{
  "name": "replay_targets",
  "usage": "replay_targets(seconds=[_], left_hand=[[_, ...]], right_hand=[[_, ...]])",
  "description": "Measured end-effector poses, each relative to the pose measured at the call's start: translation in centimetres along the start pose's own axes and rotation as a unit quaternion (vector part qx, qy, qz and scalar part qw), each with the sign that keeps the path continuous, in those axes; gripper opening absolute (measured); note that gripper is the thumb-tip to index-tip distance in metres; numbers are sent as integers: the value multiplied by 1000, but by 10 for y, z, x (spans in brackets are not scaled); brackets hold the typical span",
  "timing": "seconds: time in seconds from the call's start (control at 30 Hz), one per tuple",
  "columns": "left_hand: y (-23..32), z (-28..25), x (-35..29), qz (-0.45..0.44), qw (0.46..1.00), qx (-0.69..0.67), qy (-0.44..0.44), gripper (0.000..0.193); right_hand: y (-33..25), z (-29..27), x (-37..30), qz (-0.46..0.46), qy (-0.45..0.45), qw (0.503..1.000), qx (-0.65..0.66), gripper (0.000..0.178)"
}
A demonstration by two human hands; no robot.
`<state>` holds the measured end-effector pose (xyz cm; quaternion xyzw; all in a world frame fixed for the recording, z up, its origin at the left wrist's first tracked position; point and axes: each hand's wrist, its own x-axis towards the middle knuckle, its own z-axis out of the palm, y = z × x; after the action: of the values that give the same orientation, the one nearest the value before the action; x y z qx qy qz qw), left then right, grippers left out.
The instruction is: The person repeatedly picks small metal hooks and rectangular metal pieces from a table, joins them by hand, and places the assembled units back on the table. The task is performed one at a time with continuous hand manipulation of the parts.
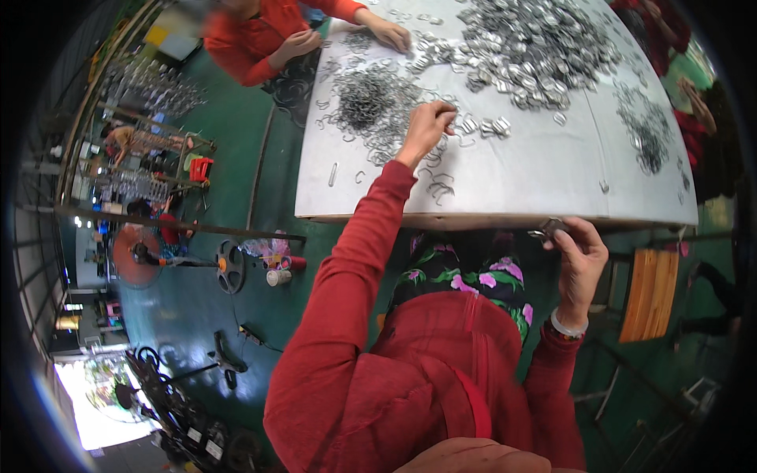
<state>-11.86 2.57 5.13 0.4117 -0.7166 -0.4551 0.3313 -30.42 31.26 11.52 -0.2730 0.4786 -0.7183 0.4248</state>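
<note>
Over the white-topped table, my left hand is closed with thumb and fingers pressed together. Whatever sits in that pinch is hidden. Beside it spreads a heap of thin, curved wire hooks, several of them loose near the table's front edge. A short row of shiny flat metal pieces lies just right of these fingers. In front of the table edge, above my lap, my right hand grips a small metal piece between thumb and fingers. Its exact shape is partly covered.
A big pile of shiny metal pieces covers the far middle of the table. More wire hooks lie at the right. A co-worker in orange-red works at the far left corner; others sit right. A wooden stool stands right, a fan left.
</note>
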Motion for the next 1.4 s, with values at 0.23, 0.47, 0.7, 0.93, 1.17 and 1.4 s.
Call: replay_targets(seconds=[0.23,0.47,0.7,0.93,1.17,1.4], left_hand=[[99,63,-135,-71,935,-285,-200,10],[81,94,-158,58,979,-142,-132,8],[69,95,-152,-19,968,-204,-146,15],[71,80,-136,-115,916,-338,-182,16],[90,66,-142,-64,937,-287,-191,11],[94,67,-151,-36,946,-270,-177,8]], right_hand=[[42,-5,-11,36,30,999,-20,19],[49,0,-16,0,65,996,-53,17],[49,2,-4,-6,-10,991,-134,16],[41,12,11,27,-44,990,-134,18],[16,0,73,-64,-72,950,-296,18],[125,17,214,-280,-250,705,-601,60]])
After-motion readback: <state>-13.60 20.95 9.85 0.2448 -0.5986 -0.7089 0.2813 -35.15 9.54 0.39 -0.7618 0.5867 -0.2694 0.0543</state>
